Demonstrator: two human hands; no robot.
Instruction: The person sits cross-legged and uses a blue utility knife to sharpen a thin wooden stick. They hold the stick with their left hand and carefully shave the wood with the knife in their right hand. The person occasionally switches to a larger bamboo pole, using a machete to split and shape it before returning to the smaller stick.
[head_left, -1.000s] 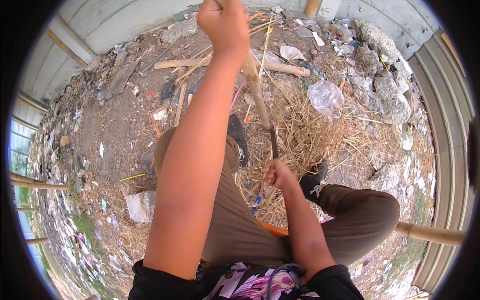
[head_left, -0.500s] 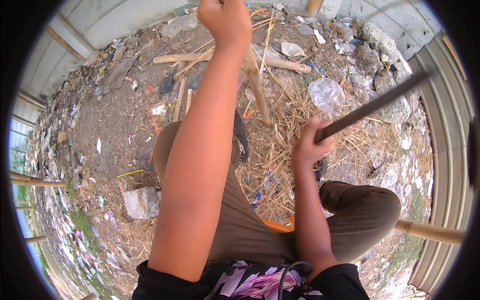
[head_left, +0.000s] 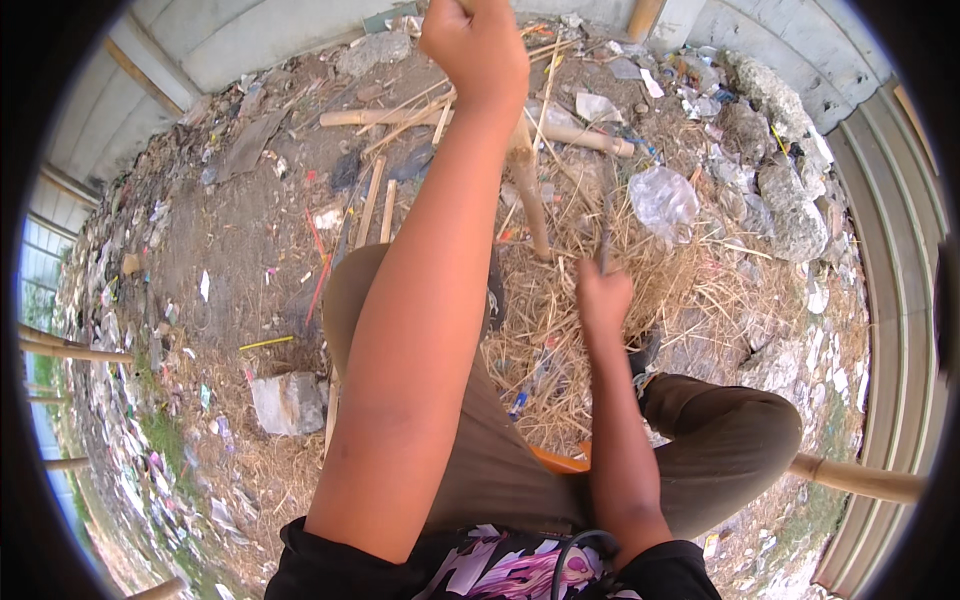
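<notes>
My left hand [head_left: 475, 50] is raised at the top edge, closed in a fist in line with an upright bamboo pole [head_left: 530, 195]. The pole runs up behind my wrist, so the grip itself is hidden; its lower end stands on the straw-covered ground. My right hand [head_left: 605, 300] is wrapped round the handle of a long machete [head_left: 606, 215]. The dark blade points away from me, seen nearly edge-on and blurred, a little right of the pole and apart from it. Loose bamboo shavings [head_left: 640, 260] lie around both.
A bamboo length [head_left: 585, 138] lies across the ground beyond the upright pole. Split strips [head_left: 370, 200] rest left of it. Crumpled clear plastic [head_left: 664, 205], concrete lumps [head_left: 790, 205] and a pale block [head_left: 287, 404] lie about. A corrugated wall [head_left: 890, 300] rises at right. My bent knees flank the work.
The machete has swung from pointing up and to the right to pointing straight ahead, closer to the pole. My left hand and the pole have shifted slightly right in view.
</notes>
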